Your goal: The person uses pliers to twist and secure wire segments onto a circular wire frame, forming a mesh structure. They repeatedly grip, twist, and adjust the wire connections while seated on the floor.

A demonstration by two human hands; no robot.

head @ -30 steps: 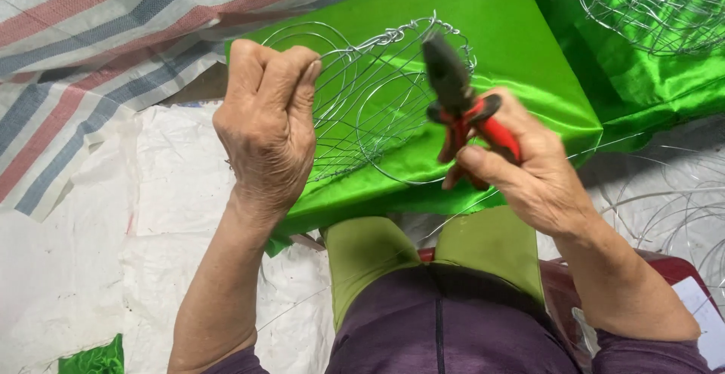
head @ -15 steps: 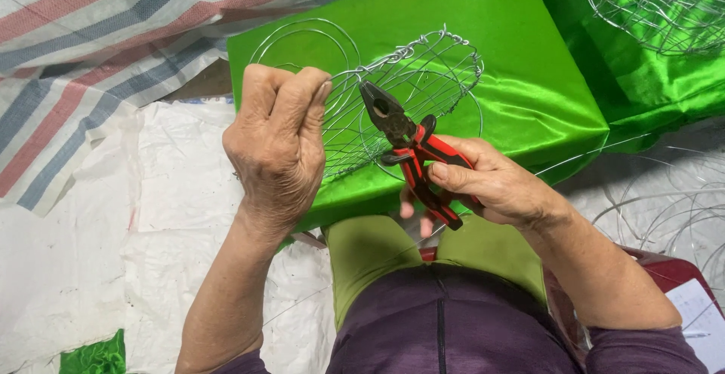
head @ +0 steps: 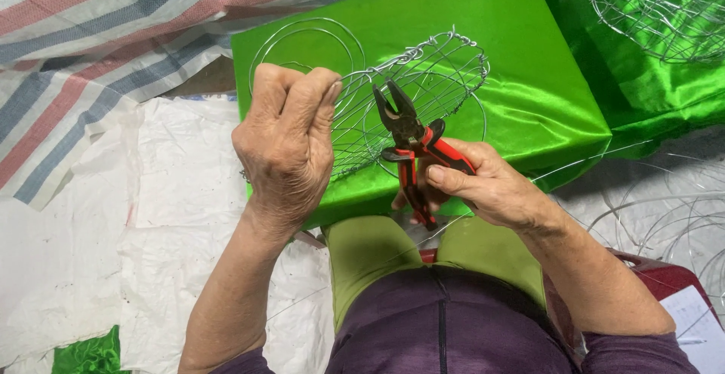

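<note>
A: Fingers first. Left hand is clenched, fingertips pinching the near rim of the wire basket frame. Right hand is wrapped round the red-and-black handles of the combination pliers.

B: Change from a second ago?

A: Pliers came down and leftward; the jaws, now parted, point at the wire just right of the left fingertips, not yet biting.

B: Meaning?

A: Likely lining up for a twist or cut there. Beyond the fingers: green satin-covered box beneath the frame, another wire frame far right.

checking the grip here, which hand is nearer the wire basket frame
Left. The left hand grips the wire basket frame at its near edge; the right hand holds pliers just below it.
</note>
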